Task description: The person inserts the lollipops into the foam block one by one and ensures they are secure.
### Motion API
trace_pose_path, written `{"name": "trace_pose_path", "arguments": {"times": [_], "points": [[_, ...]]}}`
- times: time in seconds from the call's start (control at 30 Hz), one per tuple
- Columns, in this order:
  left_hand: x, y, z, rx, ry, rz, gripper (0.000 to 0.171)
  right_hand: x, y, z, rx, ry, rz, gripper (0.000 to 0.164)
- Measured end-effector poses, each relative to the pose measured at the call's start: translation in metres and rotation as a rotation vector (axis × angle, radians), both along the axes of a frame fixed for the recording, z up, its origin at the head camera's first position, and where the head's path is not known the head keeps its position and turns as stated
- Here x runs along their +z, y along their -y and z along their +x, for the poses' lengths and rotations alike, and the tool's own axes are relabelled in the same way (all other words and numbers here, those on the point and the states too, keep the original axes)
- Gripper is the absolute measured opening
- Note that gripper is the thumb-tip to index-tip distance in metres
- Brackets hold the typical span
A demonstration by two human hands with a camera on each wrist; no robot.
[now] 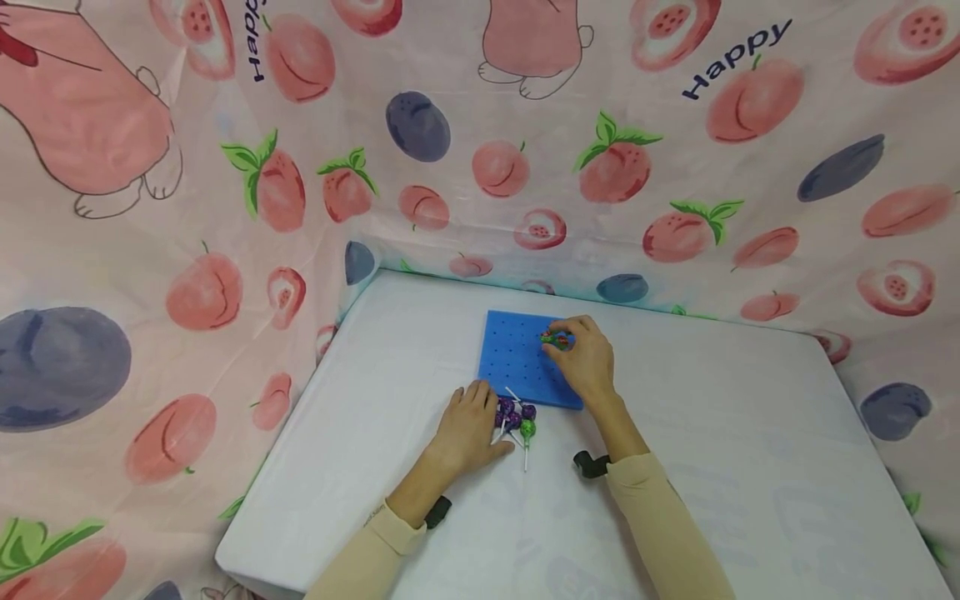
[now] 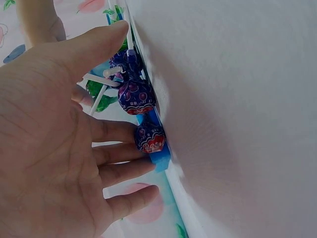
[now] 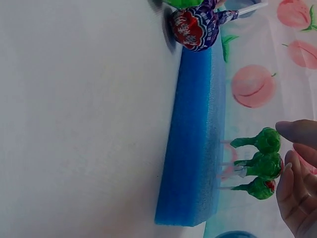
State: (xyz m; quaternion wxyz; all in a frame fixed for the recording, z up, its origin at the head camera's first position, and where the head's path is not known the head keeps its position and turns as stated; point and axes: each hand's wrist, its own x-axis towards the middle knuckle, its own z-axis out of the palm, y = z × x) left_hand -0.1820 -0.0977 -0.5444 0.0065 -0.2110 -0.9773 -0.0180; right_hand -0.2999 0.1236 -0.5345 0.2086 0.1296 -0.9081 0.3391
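Lollipops (image 1: 513, 421), foam's (image 1: 512, 354) six o'clock: judged light, slick, best stick-held. Saw left hand (image 1: 467, 427) spread; couldn't judge right hand's (image 1: 590, 360) grip.

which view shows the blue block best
The head view: the blue block shows most of its holed top, though the right hand covers part. The right wrist view gives mainly its side; the left wrist view, only bits behind lollipops.
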Motion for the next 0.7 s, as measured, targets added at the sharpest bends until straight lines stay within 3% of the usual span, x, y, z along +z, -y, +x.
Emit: {"name": "trace_pose_path", "arguments": {"times": [0.7], "points": [[-0.001, 0.000, -0.001, 0.010, 0.010, 0.000, 0.096, 0.007, 0.006, 0.029, 0.011, 0.021, 0.051, 0.024]]}}
